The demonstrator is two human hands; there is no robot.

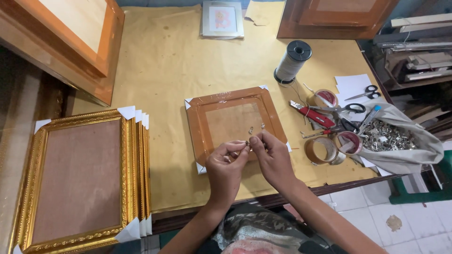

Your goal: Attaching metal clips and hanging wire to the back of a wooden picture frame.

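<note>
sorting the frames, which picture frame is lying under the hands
The small brown wooden frame lying face-down mid-table; the gold ornate frames are stacked at the left edge, away from both hands.

Both hands pinching a tiny metal fitting (pixel 246 142) between them, left hand (pixel 227 168) and right hand (pixel 273 160), over the brown frame (pixel 234 121). Gold frames (pixel 80 181) stacked at 9 o'clock, thread spool (pixel 292 62) at 1.

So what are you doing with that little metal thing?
A person pinches a tiny metal hook piece between the left hand and the right hand, above a small orange-brown wooden picture frame lying on the paper-covered table. Two more small metal pieces rest on the frame's middle. A stack of gold frames sits to the left; a grey spool of string, tape rolls and scissors sit to the right.
</note>
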